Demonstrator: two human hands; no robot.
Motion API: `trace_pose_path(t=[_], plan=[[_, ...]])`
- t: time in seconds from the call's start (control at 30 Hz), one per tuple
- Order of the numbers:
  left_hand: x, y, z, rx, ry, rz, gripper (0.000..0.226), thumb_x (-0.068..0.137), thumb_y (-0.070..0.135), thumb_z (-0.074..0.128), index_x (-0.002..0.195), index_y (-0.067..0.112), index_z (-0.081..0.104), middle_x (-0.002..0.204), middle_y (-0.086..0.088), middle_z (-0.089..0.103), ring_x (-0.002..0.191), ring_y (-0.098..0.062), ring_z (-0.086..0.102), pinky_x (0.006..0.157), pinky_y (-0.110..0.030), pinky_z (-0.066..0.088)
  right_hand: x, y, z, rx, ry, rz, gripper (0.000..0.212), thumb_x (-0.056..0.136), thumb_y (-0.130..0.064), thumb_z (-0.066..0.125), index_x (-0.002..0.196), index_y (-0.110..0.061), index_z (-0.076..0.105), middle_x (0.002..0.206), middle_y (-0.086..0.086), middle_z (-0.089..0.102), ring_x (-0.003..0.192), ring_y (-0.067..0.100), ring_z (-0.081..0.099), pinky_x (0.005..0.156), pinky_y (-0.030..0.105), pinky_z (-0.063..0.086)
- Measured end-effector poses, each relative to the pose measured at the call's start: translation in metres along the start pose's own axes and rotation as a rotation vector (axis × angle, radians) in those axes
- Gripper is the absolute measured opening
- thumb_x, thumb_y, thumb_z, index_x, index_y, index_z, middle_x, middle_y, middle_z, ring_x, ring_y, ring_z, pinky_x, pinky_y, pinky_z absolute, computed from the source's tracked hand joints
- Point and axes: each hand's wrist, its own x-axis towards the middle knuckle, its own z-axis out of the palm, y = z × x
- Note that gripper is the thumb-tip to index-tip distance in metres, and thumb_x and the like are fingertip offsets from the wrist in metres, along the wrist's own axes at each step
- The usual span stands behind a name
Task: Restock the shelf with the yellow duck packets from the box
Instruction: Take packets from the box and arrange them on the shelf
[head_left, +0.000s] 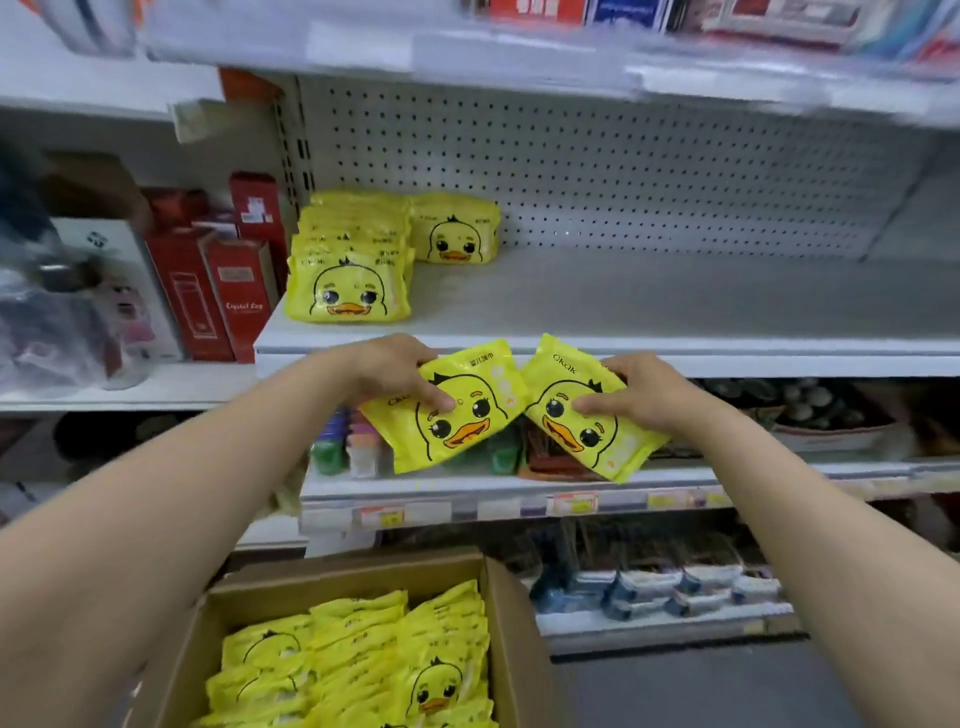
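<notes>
Clamping fingers (439, 401) | left hand (395, 369): first packet (467, 426) | right hand (644, 395): second packet (587, 431) | at shelf edge (727, 358)

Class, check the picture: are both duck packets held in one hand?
No, the left hand grips the left duck packet and the right hand grips the right duck packet.

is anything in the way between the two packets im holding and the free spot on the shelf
Nothing visible. The left hand and right hand hold the left packet and right packet just below the front edge of the shelf, which is bare right of the stacked packets.
</notes>
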Motion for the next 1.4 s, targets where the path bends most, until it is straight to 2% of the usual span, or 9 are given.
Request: trace_pose_path(t=[0.2, 0.33, 0.43, 0.53, 0.63, 0.73, 0.9, 1.17, 1.4], plan=[[0.040, 0.048, -0.047, 0.032, 0.081, 0.053, 0.039, 0.073, 0.023, 0.084, 0.107, 0.012, 0.070, 0.093, -0.005, 0.076, 0.087, -0.024, 0.074, 0.085, -0.042, 0.058, 0.022, -0.007, -0.052, 0.127, 0.111, 0.003, 0.021, 0.078, -0.024, 0.084, 0.096, -0.017, 0.074, 0.074, -0.004, 0.076, 0.063, 0.012, 0.072, 0.056, 0.022, 0.053], [0.081, 0.077, -0.079, 0.084, 0.215, 0.068, 0.074, 0.064, 0.037, 0.089, 0.129, 0.020, 0.059, 0.122, 0.003, 0.065, 0.114, -0.023, 0.060, 0.102, -0.035, 0.045, 0.048, -0.008, -0.074, 0.160, 0.148, 0.004, 0.022, 0.077, -0.023, 0.084, 0.095, -0.016, 0.073, 0.077, 0.000, 0.077, 0.069, 0.017, 0.074, 0.066, 0.029, 0.057], [0.109, 0.100, -0.098, 0.259, 0.297, 0.083, 0.066, 0.070, 0.044, 0.084, 0.126, 0.020, 0.061, 0.122, 0.001, 0.061, 0.112, -0.024, 0.057, 0.094, -0.032, 0.046, 0.073, -0.007, -0.087, 0.135, 0.174, 0.007, 0.022, 0.076, -0.026, 0.085, 0.092, -0.017, 0.072, 0.077, -0.001, 0.077, 0.070, 0.018, 0.074, 0.069, 0.030, 0.057], [0.138, 0.111, -0.117, 0.370, 0.372, 0.146, 0.041, 0.071, 0.040, 0.082, 0.101, 0.014, 0.070, 0.100, -0.003, 0.067, 0.097, -0.024, 0.063, 0.074, -0.029, 0.047, 0.099, -0.001, -0.100, 0.006, 0.209, -0.026, 0.021, 0.076, -0.033, 0.084, 0.088, -0.022, 0.071, 0.077, -0.004, 0.075, 0.074, 0.016, 0.072, 0.069, 0.029, 0.054], [0.167, 0.115, -0.133, 0.527, 0.415, 0.166, 0.045, 0.072, 0.037, 0.083, 0.105, 0.010, 0.069, 0.099, -0.003, 0.062, 0.102, -0.026, 0.060, 0.072, -0.027, 0.041, 0.129, 0.006, -0.113, -0.146, 0.215, -0.063, 0.030, 0.074, -0.044, 0.083, 0.090, -0.021, 0.072, 0.085, -0.005, 0.074, 0.080, 0.014, 0.069, 0.078, 0.033, 0.054], [0.194, 0.112, -0.148, 0.590, 0.415, 0.152, 0.062, 0.071, 0.037, 0.085, 0.121, 0.010, 0.060, 0.118, -0.006, 0.059, 0.109, -0.025, 0.055, 0.076, -0.026, 0.038, 0.154, 0.007, -0.124, -0.227, 0.190, -0.080, 0.032, 0.076, -0.049, 0.078, 0.090, -0.021, 0.072, 0.086, -0.006, 0.074, 0.080, 0.014, 0.067, 0.080, 0.033, 0.052], [0.230, 0.092, -0.168, 0.639, 0.388, 0.111, 0.065, 0.071, 0.042, 0.084, 0.123, 0.012, 0.058, 0.120, -0.006, 0.058, 0.097, -0.019, 0.049, 0.077, -0.027, 0.036, 0.182, 0.004, -0.131, -0.133, 0.162, -0.112, 0.020, 0.077, -0.038, 0.082, 0.086, -0.022, 0.074, 0.079, -0.008, 0.076, 0.076, 0.014, 0.072, 0.076, 0.035, 0.055], [0.267, 0.069, -0.175, 0.615, 0.359, 0.103, 0.076, 0.072, 0.041, 0.083, 0.136, 0.016, 0.051, 0.134, -0.007, 0.053, 0.122, -0.026, 0.048, 0.088, -0.028, 0.038, 0.226, 0.001, -0.137, -0.145, 0.145, -0.119, 0.020, 0.074, -0.037, 0.084, 0.087, -0.024, 0.075, 0.074, -0.010, 0.075, 0.066, 0.005, 0.070, 0.062, 0.024, 0.051], [0.278, 0.058, -0.179, 0.613, 0.360, 0.130, 0.075, 0.072, 0.041, 0.083, 0.137, 0.022, 0.052, 0.132, -0.004, 0.055, 0.120, -0.024, 0.050, 0.090, -0.029, 0.040, 0.255, -0.004, -0.132, -0.155, 0.081, -0.160, 0.021, 0.075, -0.038, 0.084, 0.088, -0.026, 0.074, 0.076, -0.011, 0.075, 0.067, 0.003, 0.070, 0.062, 0.026, 0.051]])
